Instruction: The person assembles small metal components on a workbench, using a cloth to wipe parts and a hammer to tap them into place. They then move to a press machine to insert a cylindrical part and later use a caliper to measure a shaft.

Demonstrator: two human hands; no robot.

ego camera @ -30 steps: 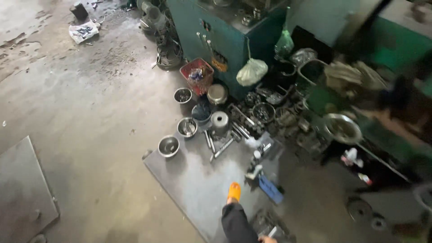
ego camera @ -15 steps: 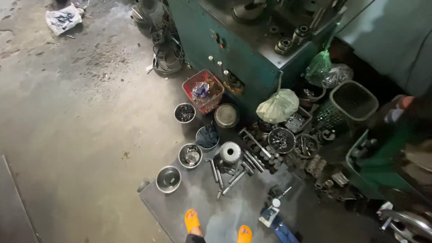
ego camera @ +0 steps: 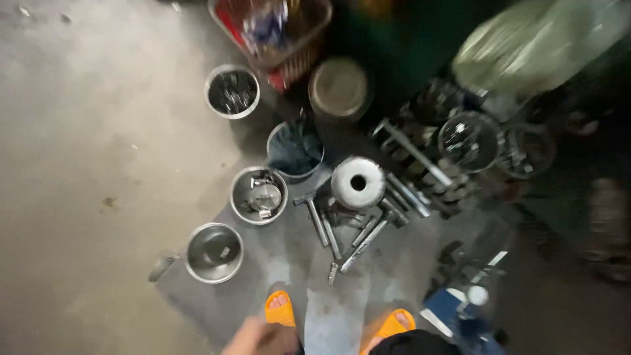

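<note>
1. The empty steel bowl is sitting on the metal floor plate, nearest the hand (light, rigid, slick; best gripped by its rim).
2. The hand's fingers are blurring at the frame edge; I cannot tell their spread, and nothing shows in them.
3. Orange sandals are standing behind steel bars.

Bare, stained concrete floor across the left of the frame; dark green machine base at upper middle; dim light at right.

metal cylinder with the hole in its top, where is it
In the head view the metal cylinder stands centre frame, right of the steel bowl of parts, with long metal tools below it.
</note>
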